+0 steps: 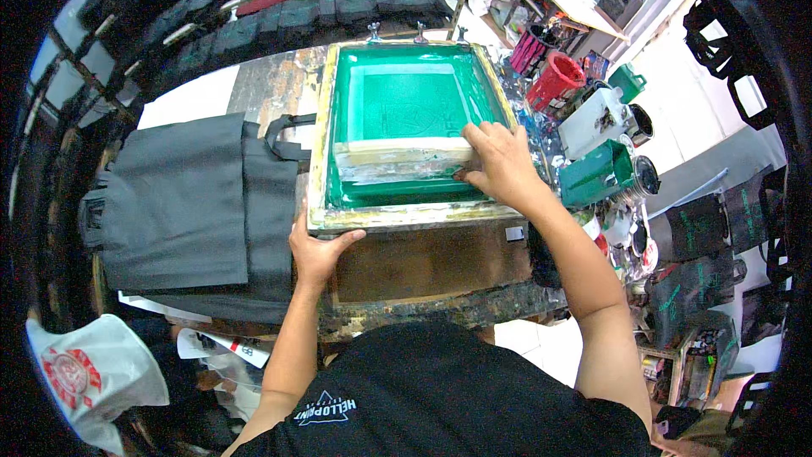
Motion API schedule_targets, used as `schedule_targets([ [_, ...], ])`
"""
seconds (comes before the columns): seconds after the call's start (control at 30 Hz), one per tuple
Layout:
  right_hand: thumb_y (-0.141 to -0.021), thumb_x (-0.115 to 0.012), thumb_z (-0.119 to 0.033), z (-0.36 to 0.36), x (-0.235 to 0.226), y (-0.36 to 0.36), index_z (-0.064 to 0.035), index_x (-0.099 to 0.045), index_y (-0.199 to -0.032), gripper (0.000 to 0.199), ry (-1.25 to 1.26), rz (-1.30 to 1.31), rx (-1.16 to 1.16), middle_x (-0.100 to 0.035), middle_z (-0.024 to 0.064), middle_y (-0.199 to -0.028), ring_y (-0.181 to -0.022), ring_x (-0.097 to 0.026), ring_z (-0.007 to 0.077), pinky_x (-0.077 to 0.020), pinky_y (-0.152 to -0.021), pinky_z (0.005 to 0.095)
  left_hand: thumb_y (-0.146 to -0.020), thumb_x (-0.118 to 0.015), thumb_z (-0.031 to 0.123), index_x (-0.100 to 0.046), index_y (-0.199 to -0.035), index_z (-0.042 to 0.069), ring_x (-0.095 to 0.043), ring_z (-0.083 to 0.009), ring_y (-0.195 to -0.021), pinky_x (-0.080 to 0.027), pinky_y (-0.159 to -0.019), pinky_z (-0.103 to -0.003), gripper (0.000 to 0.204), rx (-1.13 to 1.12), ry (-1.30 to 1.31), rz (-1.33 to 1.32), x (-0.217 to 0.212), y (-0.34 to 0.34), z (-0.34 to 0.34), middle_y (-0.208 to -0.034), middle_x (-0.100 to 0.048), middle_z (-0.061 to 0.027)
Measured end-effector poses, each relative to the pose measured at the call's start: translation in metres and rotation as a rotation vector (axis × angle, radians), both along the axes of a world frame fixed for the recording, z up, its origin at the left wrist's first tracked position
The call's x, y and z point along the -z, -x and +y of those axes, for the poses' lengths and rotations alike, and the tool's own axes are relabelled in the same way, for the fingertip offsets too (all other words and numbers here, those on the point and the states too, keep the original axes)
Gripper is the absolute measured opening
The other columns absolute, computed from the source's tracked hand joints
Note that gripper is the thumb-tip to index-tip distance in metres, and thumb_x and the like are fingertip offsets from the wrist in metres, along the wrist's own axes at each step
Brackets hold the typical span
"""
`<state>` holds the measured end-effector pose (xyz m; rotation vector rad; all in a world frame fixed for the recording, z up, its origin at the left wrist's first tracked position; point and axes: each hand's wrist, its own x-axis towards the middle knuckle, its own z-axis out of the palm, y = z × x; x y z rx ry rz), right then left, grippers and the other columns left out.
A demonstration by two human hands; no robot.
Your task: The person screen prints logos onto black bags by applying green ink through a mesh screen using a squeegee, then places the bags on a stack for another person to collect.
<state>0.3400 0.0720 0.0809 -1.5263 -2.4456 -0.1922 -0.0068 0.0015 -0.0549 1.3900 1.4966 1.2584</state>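
A wooden-framed printing screen (pixel 406 218) lies on the worktable, its green mesh (pixel 402 106) wet with green ink. My right hand (pixel 501 162) is closed round the right end of a squeegee (pixel 397 152), which has a pale wooden handle and spans the near part of the mesh. My left hand (pixel 320 250) grips the near left corner of the frame, thumb along the front edge and fingers up the side. Some of its fingers are hidden. Part of a faint printed design shows through the mesh.
Black fabric bags (pixel 182 199) lie stacked left of the screen, and one bag's handle reaches the frame. Wing-nut clamps (pixel 420 31) stand at its far edge. Along the right are a red ink bucket (pixel 558 80), a green container (pixel 596 176) and a white container (pixel 592 123).
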Motion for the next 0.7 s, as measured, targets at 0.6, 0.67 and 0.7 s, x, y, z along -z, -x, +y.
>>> schedule_targets([
  [0.6,-0.072,-0.091,-0.03,0.034,0.055,0.03,-0.0132,-0.056,-0.117,0.059,0.021,0.024,0.029,-0.06,0.0065,-0.101,-0.103,-0.059,0.0289,-0.0357,-0.092,0.053,-0.054,-0.092,0.069,-0.052,-0.149,-0.006,-0.056,-0.0285,-0.089,-0.038,-0.087,-0.042,0.128,-0.024,-0.331,0.75,0.025,0.012,-0.007,-0.105,-0.071,-0.0101],
  [0.67,-0.072,-0.091,-0.03,0.066,0.06,0.029,-0.0132,-0.056,-0.118,0.061,-0.016,0.018,0.031,-0.06,0.0062,-0.103,-0.104,-0.06,0.0289,-0.0356,-0.092,0.0531,-0.053,-0.092,0.069,-0.052,-0.149,-0.007,-0.055,-0.0287,-0.089,-0.038,-0.087,-0.042,0.129,-0.011,-0.31,0.73,0.023,0.011,-0.007,-0.107,-0.071,-0.0104],
  [0.7,-0.072,-0.092,-0.032,0.083,0.063,0.027,-0.0133,-0.056,-0.121,0.064,-0.025,-0.012,0.043,-0.062,0.0061,-0.104,-0.105,-0.061,0.0289,-0.0356,-0.092,0.0534,-0.053,-0.092,0.068,-0.051,-0.15,-0.006,-0.055,-0.0287,-0.09,-0.038,-0.087,-0.042,0.13,-0.011,-0.282,0.727,0.02,0.011,-0.007,-0.106,-0.071,-0.0107],
])
